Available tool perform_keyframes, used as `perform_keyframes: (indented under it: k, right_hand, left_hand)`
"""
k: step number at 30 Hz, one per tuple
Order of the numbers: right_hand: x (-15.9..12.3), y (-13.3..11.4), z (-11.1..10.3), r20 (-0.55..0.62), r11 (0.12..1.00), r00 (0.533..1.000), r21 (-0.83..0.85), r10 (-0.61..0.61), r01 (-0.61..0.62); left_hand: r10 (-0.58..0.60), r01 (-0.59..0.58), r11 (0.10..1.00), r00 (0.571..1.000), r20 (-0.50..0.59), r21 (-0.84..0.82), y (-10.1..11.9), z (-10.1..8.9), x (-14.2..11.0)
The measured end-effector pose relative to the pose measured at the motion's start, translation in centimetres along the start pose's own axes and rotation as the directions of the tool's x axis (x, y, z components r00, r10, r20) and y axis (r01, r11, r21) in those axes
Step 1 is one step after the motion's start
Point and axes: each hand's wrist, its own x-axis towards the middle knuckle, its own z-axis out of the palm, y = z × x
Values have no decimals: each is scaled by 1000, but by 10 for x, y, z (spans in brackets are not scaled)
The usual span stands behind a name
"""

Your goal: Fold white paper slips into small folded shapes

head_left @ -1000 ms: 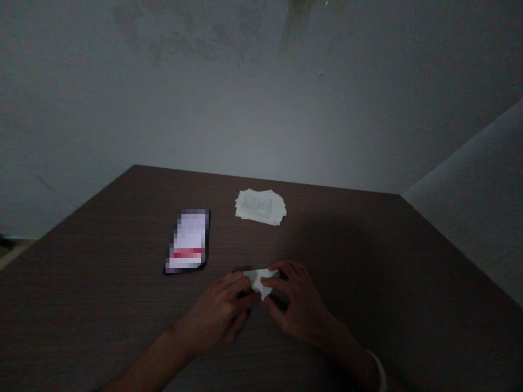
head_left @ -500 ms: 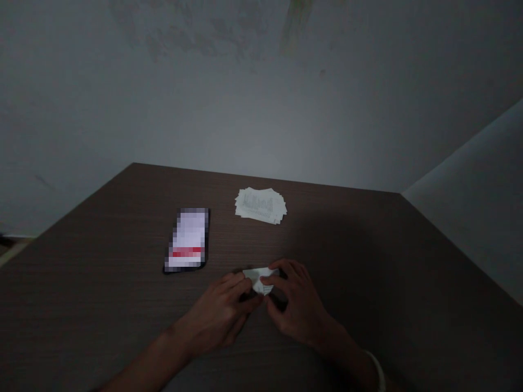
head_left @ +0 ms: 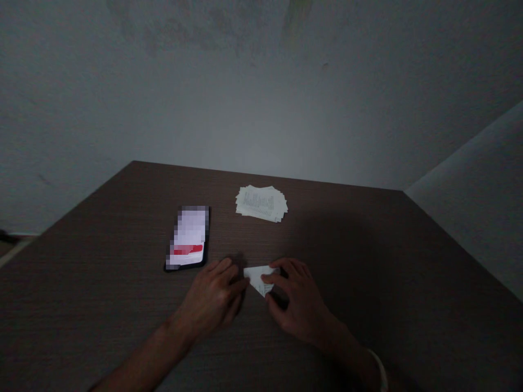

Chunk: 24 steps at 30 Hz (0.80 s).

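Observation:
A small folded piece of white paper [head_left: 256, 277], printed with faint lines, lies on the dark wooden table in front of me and tapers to a point toward me. My right hand [head_left: 298, 305] holds its right side, fingertips pressed on top and the thumb at the lower edge. At the paper's left edge is my left hand [head_left: 214, 296], its fingers curled in and a fingertip touching or almost touching the edge. I see nothing held in the left hand's curled fingers, though their undersides are hidden.
A fanned stack of printed white paper sheets [head_left: 261, 203] lies farther back on the table [head_left: 122, 228]. To the left is a phone [head_left: 190, 234] with a lit, blurred screen. A stained grey wall [head_left: 261, 109] stands behind the table. A pale band [head_left: 378, 367] circles my right wrist.
My left hand has drawn back to the left, off the paper's face, uncovering more of it. My right hand has stayed on the paper.

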Motion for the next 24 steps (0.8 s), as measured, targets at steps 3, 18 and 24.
perform_keyframes:
  k: [3,18,24]
  right_hand:
    - [0,0,0,-6,1000,1000,-2,-2,2]
    - [-2,-3,-7,104,977,985,-146,-140,154]
    - [-3,-3,-7,117,973,984,-172,-137,156]
  left_hand:
    - [-4,4,1000,1000,-20,-7,-3,-1,0]
    - [-50,48,994,999,-15,-103,-4,-1,-1]
    - [-65,60,993,997,-49,-104,-4,-4,-1]
